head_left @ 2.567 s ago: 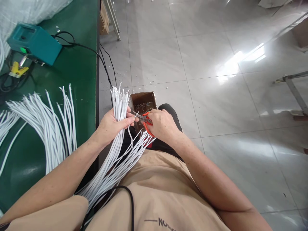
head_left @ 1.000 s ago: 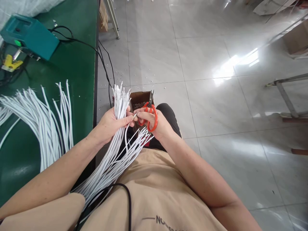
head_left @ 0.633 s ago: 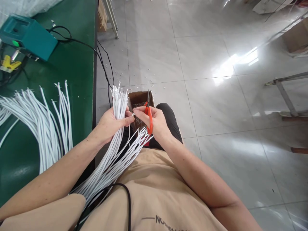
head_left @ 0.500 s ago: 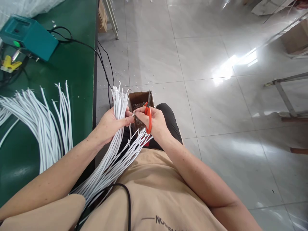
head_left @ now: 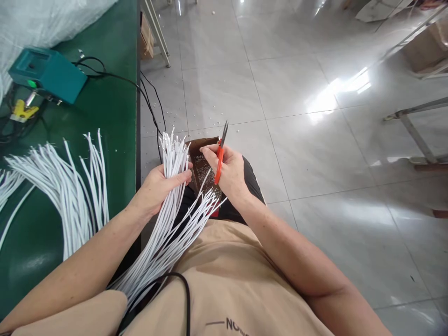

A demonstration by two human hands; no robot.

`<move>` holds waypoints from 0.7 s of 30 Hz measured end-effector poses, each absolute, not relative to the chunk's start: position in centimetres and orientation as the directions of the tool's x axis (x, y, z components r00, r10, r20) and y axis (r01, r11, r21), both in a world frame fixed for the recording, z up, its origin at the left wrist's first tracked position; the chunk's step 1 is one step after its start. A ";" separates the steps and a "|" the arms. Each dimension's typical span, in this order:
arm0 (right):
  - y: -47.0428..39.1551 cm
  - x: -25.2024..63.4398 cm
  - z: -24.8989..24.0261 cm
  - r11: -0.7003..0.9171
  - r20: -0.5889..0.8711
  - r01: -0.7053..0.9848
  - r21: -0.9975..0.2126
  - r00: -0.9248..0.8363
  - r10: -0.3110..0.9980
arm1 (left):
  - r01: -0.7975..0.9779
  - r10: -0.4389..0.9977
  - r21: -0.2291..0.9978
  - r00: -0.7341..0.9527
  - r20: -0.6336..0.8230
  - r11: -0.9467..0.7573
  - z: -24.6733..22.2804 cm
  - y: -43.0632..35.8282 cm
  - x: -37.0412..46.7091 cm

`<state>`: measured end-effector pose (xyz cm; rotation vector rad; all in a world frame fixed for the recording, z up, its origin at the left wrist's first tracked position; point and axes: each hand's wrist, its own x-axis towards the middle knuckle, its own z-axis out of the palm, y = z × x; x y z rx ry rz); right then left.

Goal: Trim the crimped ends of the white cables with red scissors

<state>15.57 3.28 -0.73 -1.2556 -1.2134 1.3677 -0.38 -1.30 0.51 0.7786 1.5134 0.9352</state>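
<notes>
My left hand (head_left: 157,184) is wrapped round a thick bundle of white cables (head_left: 173,163), whose trimmed ends point up and away from me. A pair of scissors with orange handles (head_left: 220,164) rests in my right hand (head_left: 229,172), dark blades pointing up. Its thumb and forefinger are brought together above the cardboard box; whether anything small is between them I cannot tell. More white cables (head_left: 196,212) fan out loosely below, and a single one stands up near my right fingers. Behind my hands the cardboard box (head_left: 203,143) holds many small scraps.
On the green table (head_left: 122,102) at left lie another pile of white cables (head_left: 63,196), a teal device (head_left: 52,77) and a yellow clamp-like piece (head_left: 24,111). Black cords (head_left: 149,100) hang over the table edge. Scraps dot the tiled floor (head_left: 224,88).
My right hand has drawn away from my left, up and to the right, with the scissors. One cable that was between my fingertips now stands free. The view has shifted slightly.
</notes>
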 end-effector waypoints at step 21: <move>3.1 16.5 -1.9 0.127 -0.123 0.604 -0.786 -0.355 0.927 | -0.045 0.903 0.922 -0.189 -0.386 0.385 0.3 -1.2 -0.2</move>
